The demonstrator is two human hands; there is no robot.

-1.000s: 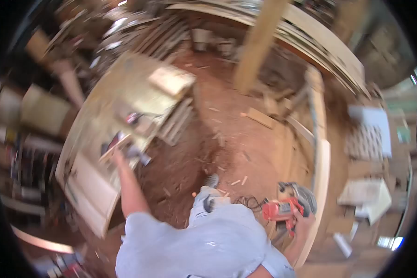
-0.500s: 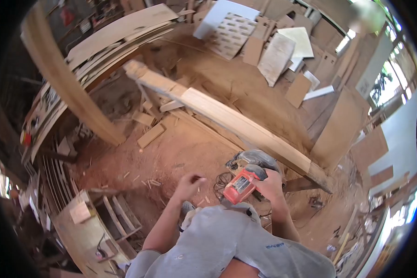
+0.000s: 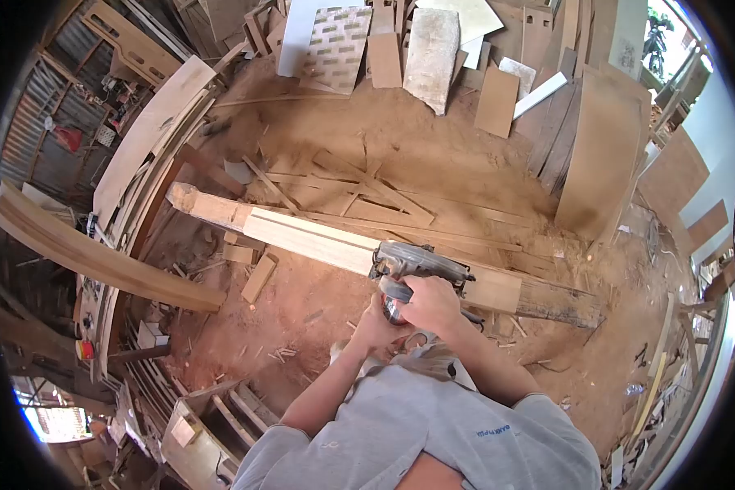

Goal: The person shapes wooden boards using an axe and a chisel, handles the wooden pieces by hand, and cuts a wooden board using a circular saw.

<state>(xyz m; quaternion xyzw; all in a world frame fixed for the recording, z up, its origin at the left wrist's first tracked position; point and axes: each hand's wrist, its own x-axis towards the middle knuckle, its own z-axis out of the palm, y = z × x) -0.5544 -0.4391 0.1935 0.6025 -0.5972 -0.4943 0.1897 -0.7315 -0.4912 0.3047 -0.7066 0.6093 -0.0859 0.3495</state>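
A circular saw (image 3: 420,260) with a grey blade guard rests on a long wooden beam, or over its near edge. My right hand (image 3: 433,305) is wrapped round the saw's handle. Against the red motor housing, mostly covered by both hands, my left hand (image 3: 377,328) is closed from the left side. A pale plank (image 3: 310,238) lies along the beam (image 3: 212,209), left of the saw. The blade and the saw's underside are hidden.
Thin wooden strips (image 3: 384,192) lie on the dirt floor beyond the beam. Boards (image 3: 433,61) lean at the back. A curved timber (image 3: 106,265) and stacked sheets (image 3: 151,131) stand left. A wooden box (image 3: 196,433) sits at lower left, and an offcut (image 3: 259,278) lies nearer.
The saw has moved from in front of my body up onto the beam and turned. My left hand, free before, has come to the saw. My view has shifted.
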